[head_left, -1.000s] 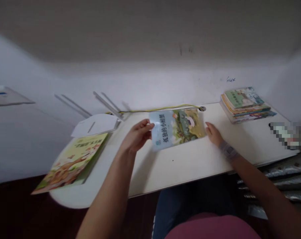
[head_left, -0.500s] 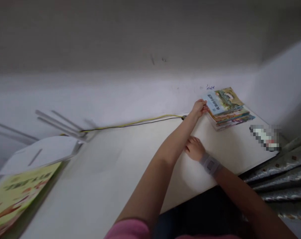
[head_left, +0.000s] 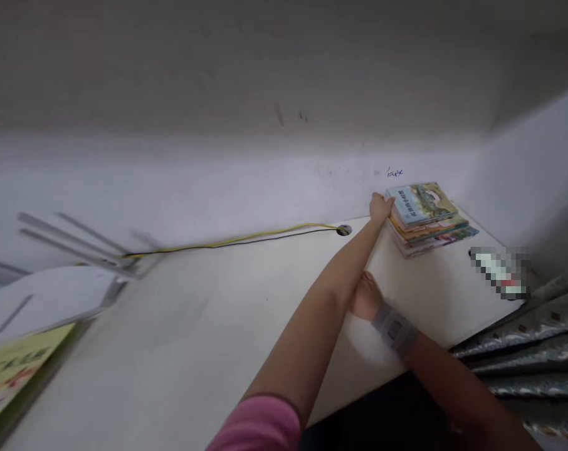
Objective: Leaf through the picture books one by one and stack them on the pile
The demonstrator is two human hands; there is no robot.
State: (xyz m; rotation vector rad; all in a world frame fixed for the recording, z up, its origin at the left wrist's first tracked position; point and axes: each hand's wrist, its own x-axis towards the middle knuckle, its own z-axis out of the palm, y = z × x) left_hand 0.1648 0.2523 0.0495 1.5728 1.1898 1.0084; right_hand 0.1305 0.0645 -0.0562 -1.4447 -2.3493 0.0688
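Note:
A stack of thin picture books (head_left: pixel 425 216) lies near the back right of the white table (head_left: pixel 209 326); the top one has a light blue and green cover. At the stack's left edge is my left hand (head_left: pixel 382 205), its thumb by the top book and its other fingers bent beside the wall. Whether it grips a book cannot be made out. My right hand (head_left: pixel 365 295), with a grey band on the wrist, rests on the table beneath my left forearm, fingers partly hidden by it.
Yellow and black cables (head_left: pixel 246 239) run along the wall to a round hole (head_left: pixel 343 230). A blurred phone-like object (head_left: pixel 500 274) lies at the right edge, near a shiny curtain (head_left: pixel 538 347). White sheets (head_left: pixel 49 294) and a yellow-green book (head_left: pixel 15 369) are at left.
The top book, lifted and tilted at its near-wall side before, now lies flatter on the stack. My left hand has shifted slightly at the stack's edge. The view has moved a little.

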